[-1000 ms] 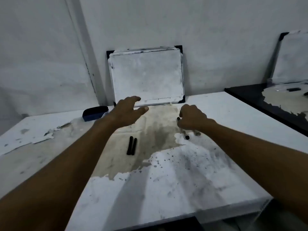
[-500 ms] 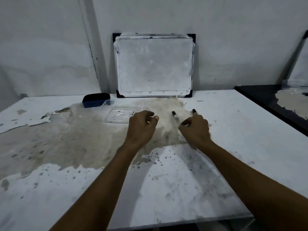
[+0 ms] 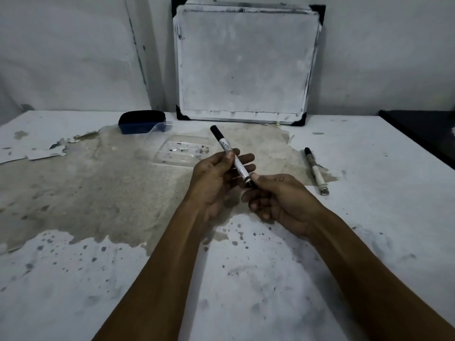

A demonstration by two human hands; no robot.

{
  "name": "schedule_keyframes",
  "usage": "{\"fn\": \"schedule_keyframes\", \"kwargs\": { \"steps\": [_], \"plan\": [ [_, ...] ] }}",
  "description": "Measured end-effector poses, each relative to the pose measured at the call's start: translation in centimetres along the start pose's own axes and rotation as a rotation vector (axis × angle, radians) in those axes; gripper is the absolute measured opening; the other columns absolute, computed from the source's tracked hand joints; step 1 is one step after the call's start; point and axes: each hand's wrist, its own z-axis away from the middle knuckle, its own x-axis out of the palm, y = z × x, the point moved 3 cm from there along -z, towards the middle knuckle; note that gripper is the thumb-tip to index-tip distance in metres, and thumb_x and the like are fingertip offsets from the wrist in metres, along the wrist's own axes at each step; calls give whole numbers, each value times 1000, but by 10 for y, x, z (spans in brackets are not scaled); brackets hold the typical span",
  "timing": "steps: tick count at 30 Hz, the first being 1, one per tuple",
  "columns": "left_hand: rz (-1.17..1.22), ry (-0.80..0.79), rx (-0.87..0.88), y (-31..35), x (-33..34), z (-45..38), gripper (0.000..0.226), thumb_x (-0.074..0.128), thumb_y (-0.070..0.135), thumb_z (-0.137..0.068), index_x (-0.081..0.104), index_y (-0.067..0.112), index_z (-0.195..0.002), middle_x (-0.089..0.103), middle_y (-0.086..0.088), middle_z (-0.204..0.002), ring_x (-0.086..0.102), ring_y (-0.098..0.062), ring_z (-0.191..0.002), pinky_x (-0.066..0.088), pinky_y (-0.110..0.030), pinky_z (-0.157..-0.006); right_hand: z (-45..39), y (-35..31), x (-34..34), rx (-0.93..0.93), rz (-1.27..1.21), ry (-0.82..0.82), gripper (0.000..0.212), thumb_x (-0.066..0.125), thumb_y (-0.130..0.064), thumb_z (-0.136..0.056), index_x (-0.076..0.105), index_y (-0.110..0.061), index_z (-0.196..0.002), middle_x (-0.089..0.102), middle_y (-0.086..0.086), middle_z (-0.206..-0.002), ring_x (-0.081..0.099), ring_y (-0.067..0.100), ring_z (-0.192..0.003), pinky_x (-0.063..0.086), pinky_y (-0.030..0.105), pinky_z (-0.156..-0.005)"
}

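Observation:
A white marker with black ends is held above the table between both hands, slanting up to the left. My left hand grips its white barrel with thumb and fingers. My right hand pinches its lower black end. A second marker lies on the table to the right of my hands. A small whiteboard with black corners leans upright against the back wall.
A clear plastic tray lies behind my hands, and a dark blue eraser sits to its left. The white table has a large worn brown patch and peeling paint at the left. A dark table stands at right.
My hands were reaching over the markers on the table. Now one marker is lifted and held between both hands, while the other stays on the table at the right.

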Motion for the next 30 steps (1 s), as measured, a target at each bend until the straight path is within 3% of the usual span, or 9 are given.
{"fn": "schedule_keyframes", "kwargs": {
  "steps": [7,14,20,23,25,28,30],
  "plan": [
    [0,-11,48,3,0,-2,18,48,8,-101,65,1,-100,80,-10,-79,78,-21,-75,60,-28,-61,2,-1,7,2,81,-181,33,51,-28,-97,74,-8,-85,68,9,-67,54,15,-52,37,20,-38],
    [-81,38,206,7,2,1,15,54,8,-98,68,4,-95,80,-9,-76,78,-25,-74,60,-30,-62,10,-11,11,-247,248,0,31,51,-16,-97,68,2,-78,63,11,-58,55,18,-48,45,24,-42],
    [-188,59,336,7,8,7,28,56,7,-98,73,14,-77,78,-8,-73,77,-26,-71,61,-32,-62,14,-11,12,-401,549,187,31,53,-13,-96,68,-8,-70,66,5,-54,58,14,-43,47,26,-44],
    [-206,63,382,10,11,8,29,56,6,-98,72,14,-76,78,-7,-72,77,-25,-70,61,-32,-62,17,-12,13,-463,592,250,29,53,-15,-97,70,-5,-76,67,7,-58,60,16,-46,48,28,-47],
    [-153,26,364,15,11,9,26,53,7,-99,71,11,-80,79,-8,-73,77,-25,-72,61,-31,-63,17,-12,14,-392,360,145,31,51,-19,-98,71,0,-83,66,10,-64,59,17,-53,49,27,-48],
    [-22,-89,261,20,11,13,19,48,7,-101,65,2,-93,79,-9,-75,77,-22,-71,62,-29,-61,20,-12,23,-75,-107,-236,39,46,-28,-96,66,5,-98,64,17,-73,58,19,-60,49,27,-47],
    [-22,-131,230,21,11,17,20,45,7,-102,63,0,-96,79,-8,-74,77,-20,-70,61,-27,-61,24,-11,28,18,-210,-367,39,45,-29,-94,63,5,-99,63,16,-72,58,18,-59,48,25,-45]
  ]
}}
